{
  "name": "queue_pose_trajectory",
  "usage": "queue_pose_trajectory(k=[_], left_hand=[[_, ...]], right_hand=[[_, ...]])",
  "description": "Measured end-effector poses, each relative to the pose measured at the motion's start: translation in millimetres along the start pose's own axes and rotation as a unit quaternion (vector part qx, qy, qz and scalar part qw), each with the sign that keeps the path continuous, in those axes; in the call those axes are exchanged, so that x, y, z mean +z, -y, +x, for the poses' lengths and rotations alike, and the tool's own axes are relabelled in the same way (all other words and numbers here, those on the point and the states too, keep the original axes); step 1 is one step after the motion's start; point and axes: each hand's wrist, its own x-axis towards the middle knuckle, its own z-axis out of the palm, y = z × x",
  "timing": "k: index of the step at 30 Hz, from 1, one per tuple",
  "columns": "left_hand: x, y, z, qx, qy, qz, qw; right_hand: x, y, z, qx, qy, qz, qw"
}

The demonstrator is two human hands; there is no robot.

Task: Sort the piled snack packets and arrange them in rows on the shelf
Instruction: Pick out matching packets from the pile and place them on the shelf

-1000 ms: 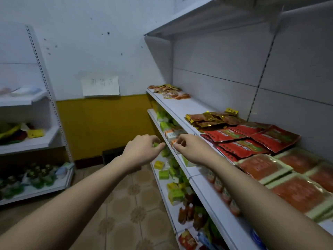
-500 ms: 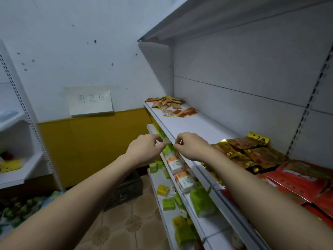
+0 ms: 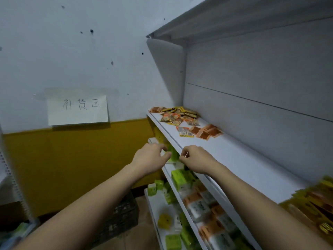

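Note:
A loose pile of small yellow, orange and brown snack packets (image 3: 178, 115) lies at the far end of the white shelf (image 3: 234, 159). Just in front of it lie a white-and-orange packet (image 3: 185, 132) and a few overlapping orange-brown packets (image 3: 207, 131). My left hand (image 3: 151, 157) and my right hand (image 3: 196, 158) hover close together at the shelf's front edge, well short of the pile. Both have curled fingers with the tips near the thumb, and I see nothing held in either. More yellow-brown packets (image 3: 313, 204) show blurred at the near right.
Lower shelves hold green boxes (image 3: 180, 179) and orange-white boxes (image 3: 200, 206). A dark crate (image 3: 122, 217) stands on the floor by the yellow-and-white wall, which carries a paper sign (image 3: 77, 110). Another shelf board (image 3: 216, 20) hangs overhead. A second rack's upright (image 3: 12, 181) is at the far left.
My view has swung left and up along the shelf, so the red packets have left sight and the far pile is nearer. Both hands stay together at the shelf edge, still curled.

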Motion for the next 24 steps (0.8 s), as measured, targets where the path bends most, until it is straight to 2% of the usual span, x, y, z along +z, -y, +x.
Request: queue_pose_trajectory(k=[4,8,13,16,21,24], left_hand=[[15,48,68,0.032,0.031,-0.003,0.999],[33,74,132,0.067,0.055,-0.014,0.996],[77,74,186,0.117,0.071,-0.106,0.985],[104,71,223,0.156,0.066,-0.146,0.975],[139,72,289,0.208,0.008,-0.186,0.960],[156,76,330,0.250,-0.049,-0.184,0.949]], right_hand=[[38,17,69,0.040,-0.009,0.039,0.998],[57,11,117,0.093,-0.061,0.099,0.989],[58,-25,161,0.182,-0.159,0.152,0.958],[52,-59,188,0.227,-0.212,0.146,0.939],[37,-115,249,0.294,-0.285,0.127,0.904],[46,-129,300,0.293,-0.281,0.121,0.906]])
